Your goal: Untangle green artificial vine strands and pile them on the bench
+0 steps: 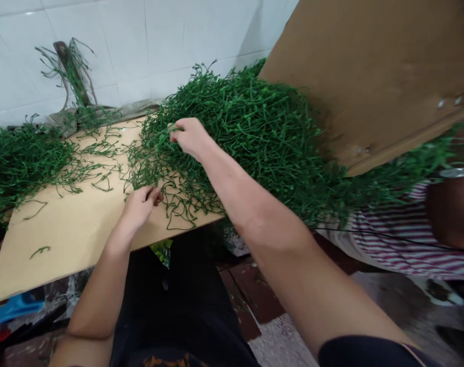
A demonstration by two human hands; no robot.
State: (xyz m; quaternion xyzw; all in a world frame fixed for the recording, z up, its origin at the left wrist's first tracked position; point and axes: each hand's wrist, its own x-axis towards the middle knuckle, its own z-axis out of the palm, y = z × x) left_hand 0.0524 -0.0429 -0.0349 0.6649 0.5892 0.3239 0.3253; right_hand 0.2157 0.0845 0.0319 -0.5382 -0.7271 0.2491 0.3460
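Observation:
A big heap of thin green stems with small knobby tips [247, 117], looking like artificial plant pieces, lies on a tan board [71, 229]. At the heap's left edge my right hand [189, 136] is closed in a pinch, with a green stem showing between thumb and finger. My left hand [139, 205] hovers near the board's front part, beside loose scattered stems [182, 201]. Its fingers are curled together; whatever they may hold is too small to make out.
A second pile of green stems [21, 163] covers the board's left end. More stems hang on an upright dark post [67, 66] by the tiled wall [121, 46]. A large brown panel [369, 76] leans at the right. Another person in a striped garment [388, 244] is at right.

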